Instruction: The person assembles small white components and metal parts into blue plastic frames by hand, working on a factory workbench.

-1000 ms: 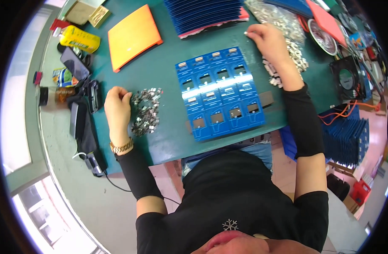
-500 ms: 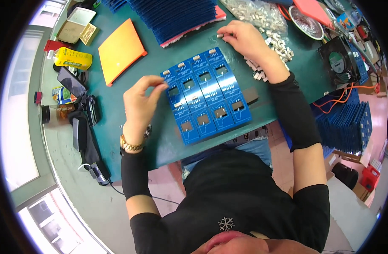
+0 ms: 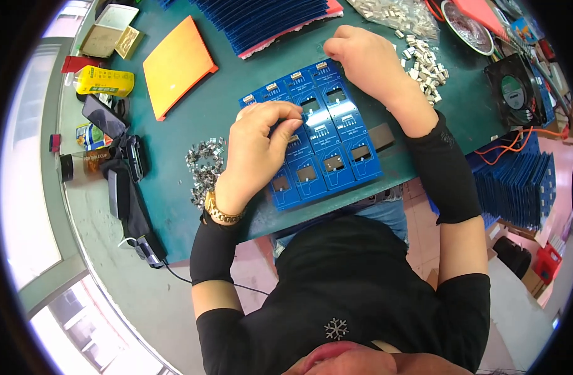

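A blue circuit board panel [image 3: 321, 147] with rectangular cutouts lies before me on the green table. White connectors [image 3: 297, 76] sit along its far edge, and more run across its middle. My left hand [image 3: 255, 140] is over the panel's left half, thumb and fingers drawn together in a pinch; what they hold, if anything, is too small to make out. By the panel's far right corner my right hand [image 3: 368, 59] is closed, its fingertips together. Whatever is in it stays hidden. Loose white connectors [image 3: 427, 72] lie in a heap to its right.
Small dark metal parts [image 3: 205, 165] are piled left of my wrist. Farther back are an orange panel [image 3: 177, 69], a stack of blue boards [image 3: 261, 25] and a bag of connectors [image 3: 399, 17]. A black fan [image 3: 514, 94] stands at the right edge.
My left hand has moved right, from the panel's left edge to over it, exposing the dark metal parts. The white connector seen at my right fingertips is now out of sight.
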Demonstrator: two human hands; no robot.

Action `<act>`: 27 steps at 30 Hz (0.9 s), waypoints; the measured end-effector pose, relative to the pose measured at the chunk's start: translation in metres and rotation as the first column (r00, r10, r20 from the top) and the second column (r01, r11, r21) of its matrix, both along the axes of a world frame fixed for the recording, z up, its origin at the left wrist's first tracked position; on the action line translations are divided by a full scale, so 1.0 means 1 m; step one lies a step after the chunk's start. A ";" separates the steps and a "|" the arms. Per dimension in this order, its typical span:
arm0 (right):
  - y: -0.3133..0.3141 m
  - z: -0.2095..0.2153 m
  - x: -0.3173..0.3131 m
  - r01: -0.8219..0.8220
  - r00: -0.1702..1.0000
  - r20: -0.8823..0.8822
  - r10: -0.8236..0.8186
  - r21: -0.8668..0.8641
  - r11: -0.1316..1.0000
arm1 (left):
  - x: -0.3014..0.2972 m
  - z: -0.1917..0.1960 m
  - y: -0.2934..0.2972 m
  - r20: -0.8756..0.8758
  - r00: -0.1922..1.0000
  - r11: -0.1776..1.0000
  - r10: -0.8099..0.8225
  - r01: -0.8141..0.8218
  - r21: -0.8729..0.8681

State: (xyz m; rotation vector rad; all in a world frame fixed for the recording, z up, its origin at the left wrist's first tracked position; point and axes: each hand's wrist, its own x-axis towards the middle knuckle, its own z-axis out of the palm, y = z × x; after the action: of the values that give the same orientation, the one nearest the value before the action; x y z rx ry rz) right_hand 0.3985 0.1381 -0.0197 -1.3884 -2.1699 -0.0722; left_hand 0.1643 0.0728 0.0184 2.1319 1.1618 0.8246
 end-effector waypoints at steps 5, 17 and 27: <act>-0.004 -0.002 -0.005 0.033 0.999 -0.006 -0.032 0.063 0.998 | 0.006 0.004 -0.005 -0.122 0.989 0.996 -0.089 0.090 -0.001; -0.020 0.013 0.004 -0.170 0.919 -0.346 0.187 0.080 0.982 | 0.005 -0.003 -0.005 -0.171 0.981 0.995 -0.096 0.091 -0.038; -0.059 0.023 -0.012 -0.431 0.691 -0.646 0.323 -0.010 0.902 | 0.009 -0.005 -0.006 -0.177 0.980 0.996 -0.087 0.091 0.014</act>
State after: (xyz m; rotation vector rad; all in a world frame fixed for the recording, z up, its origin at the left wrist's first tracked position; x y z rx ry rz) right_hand 0.3866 0.0789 0.0034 -0.8237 -1.8369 0.6579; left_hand 0.1732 0.0668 0.0134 2.2950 1.1391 0.6225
